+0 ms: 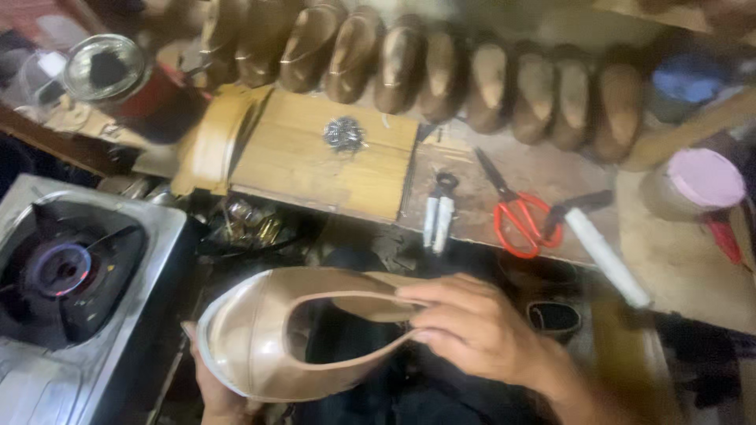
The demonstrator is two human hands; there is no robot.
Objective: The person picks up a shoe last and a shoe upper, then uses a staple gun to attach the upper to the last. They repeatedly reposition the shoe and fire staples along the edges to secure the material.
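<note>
Shoe upper (260,338), beige and glossy, low in the frame left of centre, toe end pointing left, its opening facing up. Gripped at the heel end by the right hand (472,330), fingers (429,295) pinched narrow over the top edge of the opening. Cupped from beneath at the toe by the left hand (209,393), mostly hidden under the shoe, so tightness there cannot be told.

Judged from this pose: best kept supported at both ends, toe resting in the lower palm while the upper fingers work the rim; better not to squeeze the soft edge into a crease. Best held clear of the lit gas burner (59,267) at the left edge. Within reach on the bench above: red-handled scissors (520,220), pincers (439,212), white-handled tool (602,252), heap of tacks (343,134) on a wooden block (315,169), row of lasted shoes (441,75) along the top.
</note>
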